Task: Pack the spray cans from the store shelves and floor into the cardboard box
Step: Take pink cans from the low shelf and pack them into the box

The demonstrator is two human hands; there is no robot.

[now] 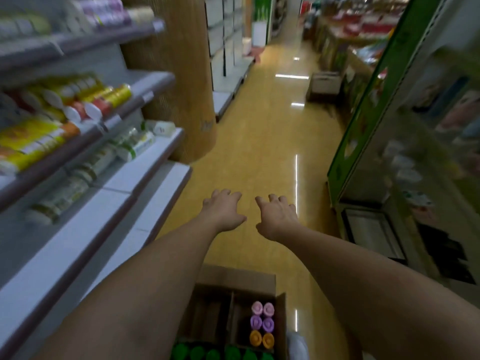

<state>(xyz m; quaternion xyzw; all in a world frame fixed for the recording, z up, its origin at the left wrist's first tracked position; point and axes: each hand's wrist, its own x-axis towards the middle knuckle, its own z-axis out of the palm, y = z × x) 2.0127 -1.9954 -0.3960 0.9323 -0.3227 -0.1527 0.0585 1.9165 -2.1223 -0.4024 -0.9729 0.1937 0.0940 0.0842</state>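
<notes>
Below my arms the cardboard box (235, 276) holds packed cans (262, 317), caps up. My left hand (224, 211) and right hand (279, 216) hang over the floor (259, 152), fingers spread, holding nothing. Blurred spray cans (109, 98) lie on the shelf (161, 79) to my left. I'd guess they are light, rigid and slick, best gripped round the body rather than the cap.

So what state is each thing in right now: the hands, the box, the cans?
Left hand: open, fingers spread, holding nothing.
Right hand: open, fingers spread, holding nothing.
Cardboard box: flaps open, partly filled; left compartment looks empty.
Boxed cans: upright, caps on.
Shelf cans: lying on their sides, capped.
</notes>
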